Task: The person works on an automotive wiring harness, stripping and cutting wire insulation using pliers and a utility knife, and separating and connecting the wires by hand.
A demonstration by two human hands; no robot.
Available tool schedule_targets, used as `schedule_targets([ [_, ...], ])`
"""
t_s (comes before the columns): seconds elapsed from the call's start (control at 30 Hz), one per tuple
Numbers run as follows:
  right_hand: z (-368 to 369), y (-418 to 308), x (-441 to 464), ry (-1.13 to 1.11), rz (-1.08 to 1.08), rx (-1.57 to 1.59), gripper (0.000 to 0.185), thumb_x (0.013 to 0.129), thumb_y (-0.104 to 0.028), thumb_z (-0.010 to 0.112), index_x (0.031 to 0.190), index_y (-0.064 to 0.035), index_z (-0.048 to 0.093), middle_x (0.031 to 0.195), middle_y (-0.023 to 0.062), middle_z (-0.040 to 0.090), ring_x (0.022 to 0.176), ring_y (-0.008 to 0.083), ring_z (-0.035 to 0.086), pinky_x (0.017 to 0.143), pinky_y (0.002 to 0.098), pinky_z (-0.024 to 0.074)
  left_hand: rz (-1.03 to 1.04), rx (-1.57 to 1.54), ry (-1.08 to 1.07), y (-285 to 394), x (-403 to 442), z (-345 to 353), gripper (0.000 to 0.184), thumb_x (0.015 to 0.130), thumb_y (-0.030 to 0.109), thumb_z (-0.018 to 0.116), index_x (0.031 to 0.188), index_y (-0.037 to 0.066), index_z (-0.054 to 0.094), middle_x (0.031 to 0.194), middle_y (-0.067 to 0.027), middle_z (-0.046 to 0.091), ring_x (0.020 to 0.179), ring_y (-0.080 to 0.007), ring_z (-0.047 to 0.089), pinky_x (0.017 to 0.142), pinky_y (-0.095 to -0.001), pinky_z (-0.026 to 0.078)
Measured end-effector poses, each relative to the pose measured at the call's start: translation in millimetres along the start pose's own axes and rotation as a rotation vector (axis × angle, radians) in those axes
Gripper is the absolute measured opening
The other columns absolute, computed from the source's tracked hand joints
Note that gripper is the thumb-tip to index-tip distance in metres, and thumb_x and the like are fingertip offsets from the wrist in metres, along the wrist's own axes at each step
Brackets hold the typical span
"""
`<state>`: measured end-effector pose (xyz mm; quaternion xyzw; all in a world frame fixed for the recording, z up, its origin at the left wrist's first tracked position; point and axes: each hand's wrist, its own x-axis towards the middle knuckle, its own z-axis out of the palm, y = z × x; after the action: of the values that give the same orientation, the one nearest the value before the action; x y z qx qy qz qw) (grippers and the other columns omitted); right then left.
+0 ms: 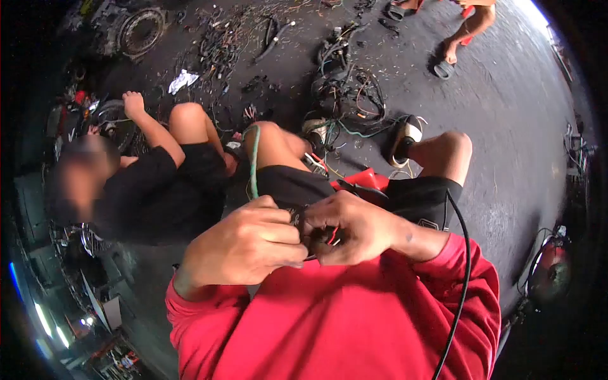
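The wire tangle lies on the dark floor, loops of black and coloured wire heaped together. Nearer the wearer than the tangle, both hands meet in front of the red sweater. The left hand is curled tight, closed round the green cable, which rises above its knuckles and bends over the wearer's left knee, to the left of the tangle. The right hand is just beside it, fingers and thumb bent together on a short red wire; a white bit shows there too, while the rest of the grip is hidden.

Below the tangle, the wearer's shoes stand on either side, and a red plastic piece shows between the thighs. Left of the tangle, a co-worker in black sits with one arm raised; a crumpled white cloth also lies on that side. Above and right of it, another person's sandal rests on the floor.
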<state>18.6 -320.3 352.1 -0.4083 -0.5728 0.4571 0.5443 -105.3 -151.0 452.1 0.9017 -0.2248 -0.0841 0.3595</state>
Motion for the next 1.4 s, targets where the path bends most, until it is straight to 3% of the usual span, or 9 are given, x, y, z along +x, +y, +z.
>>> schedule_targets([
  [0.17,-13,2,3,-0.187,0.240,0.260,0.009,0.081,-0.003,0.065,0.090,-0.0026,0.067,0.080,0.0090,0.066,0.076,0.0217,0.066,0.065,0.0315,0.0503,0.017,-0.192,0.127,0,-10,-7,0.026,0.064,0.006,0.077,0.089,0.009,0.074,0.083,-0.0011,0.068,0.066,-0.0180,0.058,0.063,-0.0327,0.043],
  [0.23,-2,13,4,0.259,-0.203,0.097,0.015,0.079,0.002,0.067,0.092,-0.0032,0.068,0.085,0.0098,0.067,0.080,0.0228,0.066,0.068,0.0325,0.0512,-0.075,-0.171,0.215,-3,-11,-7,0.024,0.066,0.006,0.077,0.090,0.008,0.073,0.081,-0.0015,0.067,0.065,-0.0171,0.058,0.062,-0.0318,0.043],
  [0.3,-2,7,9,0.295,-0.463,0.012,0.022,0.079,0.005,0.068,0.099,-0.0026,0.070,0.090,0.0104,0.066,0.081,0.0262,0.064,0.068,0.0355,0.0512,-0.086,-0.185,0.213,-5,-10,-7,0.021,0.068,0.009,0.079,0.088,0.007,0.072,0.080,-0.0021,0.067,0.065,-0.0181,0.059,0.060,-0.0320,0.045],
  [0.6,-19,-6,7,0.176,-0.682,-0.240,0.019,0.081,-0.009,0.067,0.098,-0.0025,0.070,0.092,0.0100,0.063,0.075,0.0270,0.059,0.062,0.0374,0.0473,-0.145,-0.387,0.058,-17,-4,-4,0.018,0.075,0.013,0.078,0.086,0.003,0.068,0.074,-0.0078,0.063,0.067,-0.0242,0.062,0.058,-0.0343,0.049],
  [0.9,-12,-17,1,0.238,-0.550,-0.478,0.009,0.079,0.003,0.063,0.085,-0.0015,0.058,0.082,0.0110,0.059,0.068,0.0253,0.060,0.057,0.0340,0.0495,-0.016,-0.426,0.398,-17,3,23,0.021,0.072,-0.002,0.077,0.092,0.003,0.070,0.087,-0.0074,0.065,0.071,-0.0204,0.064,0.061,-0.0301,0.050],
  [1.17,49,8,8,0.790,-0.538,-0.028,0.005,0.084,0.000,0.050,0.089,-0.0030,0.051,0.081,0.0108,0.055,0.069,0.0226,0.054,0.066,0.0335,0.0473,0.140,-0.569,0.759,-23,15,62,0.021,0.074,-0.006,0.075,0.091,0.004,0.070,0.088,-0.0075,0.063,0.075,-0.0202,0.061,0.065,-0.0332,0.050],
  [1.27,65,4,13,0.920,-0.491,0.590,0.005,0.088,-0.002,0.056,0.089,-0.0035,0.051,0.084,0.0106,0.056,0.071,0.0227,0.056,0.068,0.0357,0.0478,0.082,-0.665,0.826,-20,11,72,0.017,0.076,-0.004,0.074,0.090,0.004,0.069,0.088,-0.0087,0.064,0.072,-0.0194,0.062,0.063,-0.0322,0.050],
  [1.3,56,5,8,0.916,-0.492,0.589,0.005,0.088,-0.002,0.056,0.089,-0.0035,0.051,0.084,0.0106,0.056,0.071,0.0227,0.056,0.068,0.0357,0.0478,0.008,-0.763,0.820,-19,8,72,0.017,0.077,-0.003,0.075,0.090,0.004,0.068,0.088,-0.0091,0.064,0.072,-0.0195,0.063,0.062,-0.0318,0.050],
  [1.4,17,4,-5,0.622,-0.465,-0.121,0.015,0.083,-0.005,0.069,0.088,-0.0018,0.056,0.085,0.0118,0.058,0.074,0.0213,0.059,0.069,0.0346,0.0497,-0.051,-0.575,0.683,-21,1,62,0.015,0.078,0.000,0.074,0.090,0.003,0.065,0.084,-0.0098,0.066,0.072,-0.0186,0.064,0.062,-0.0298,0.050],
])
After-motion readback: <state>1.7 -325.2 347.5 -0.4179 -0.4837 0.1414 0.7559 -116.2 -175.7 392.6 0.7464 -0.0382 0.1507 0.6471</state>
